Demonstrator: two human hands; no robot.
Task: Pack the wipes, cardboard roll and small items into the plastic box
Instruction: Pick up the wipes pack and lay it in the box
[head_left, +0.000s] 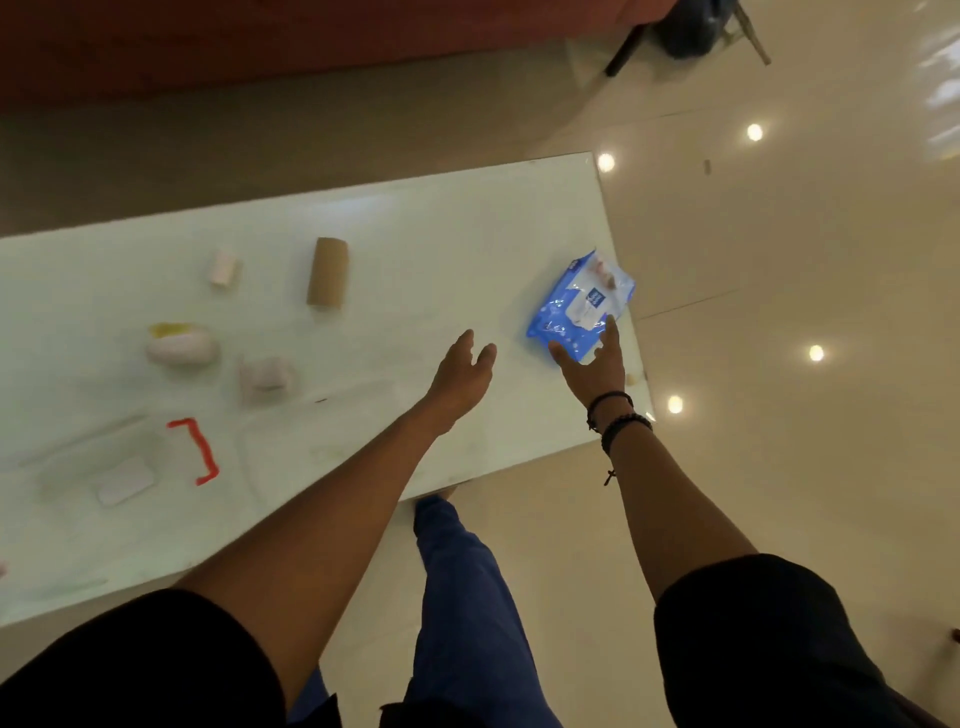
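Black sleeves (156, 660), pale table (426, 249) — perhaps glass, glossy tiled floor (779, 312).

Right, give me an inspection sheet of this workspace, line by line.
Surface: white table, glossy, bare across the middle.
Wipes: blue pack lying flat near the table's right edge.
Cardboard roll: lying on its side, far centre.
Small items: small white roll, white rounded item with yellow, pale crumpled item, all apart on the table.
Plastic box: clear, near edge, hard to make out; clear lid with red clip beside it.
Clutter: nothing seen.
Hands: right hand open, fingertips at the wipes; left hand open, empty, over the table.
Cables: nothing seen.
Surroundings: shiny tiled floor with light reflections.
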